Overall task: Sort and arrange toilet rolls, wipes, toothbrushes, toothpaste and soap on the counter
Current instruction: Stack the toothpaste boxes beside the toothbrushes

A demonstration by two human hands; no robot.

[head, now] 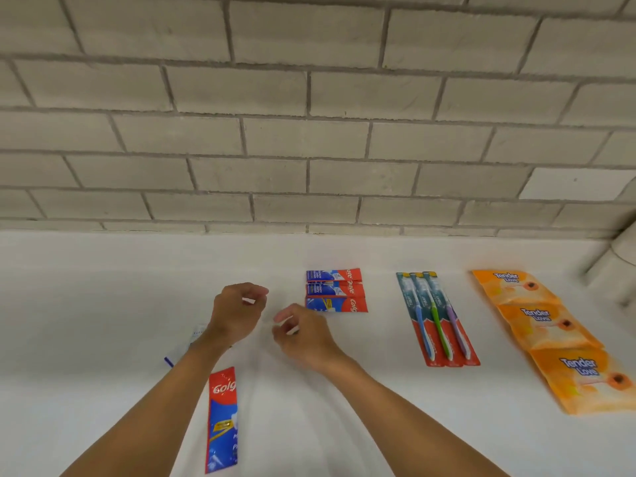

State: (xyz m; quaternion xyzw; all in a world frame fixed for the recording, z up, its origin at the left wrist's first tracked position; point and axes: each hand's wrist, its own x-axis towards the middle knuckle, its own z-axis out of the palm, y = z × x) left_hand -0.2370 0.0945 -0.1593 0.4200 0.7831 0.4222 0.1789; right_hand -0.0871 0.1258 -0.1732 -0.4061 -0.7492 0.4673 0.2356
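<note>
My left hand (237, 311) and my right hand (303, 333) hover close together over the white counter (103, 304), fingers curled towards each other. I cannot make out anything held between them. A single red and blue toothpaste box (222, 421) lies lengthwise near the front, beside my left forearm. Three toothpaste boxes (335, 290) lie side by side just right of my hands. Further right lie three carded toothbrushes (437, 318) in a row, then three orange wipes packs (550, 339) overlapping in a line. A white packet with a blue edge (184, 349) shows partly under my left wrist.
A grey brick wall (309, 132) rises along the back of the counter. At the far right edge stand blurred whitish rolls (619, 266), probably toilet rolls. The bare white counter stretches away to the left of my arms.
</note>
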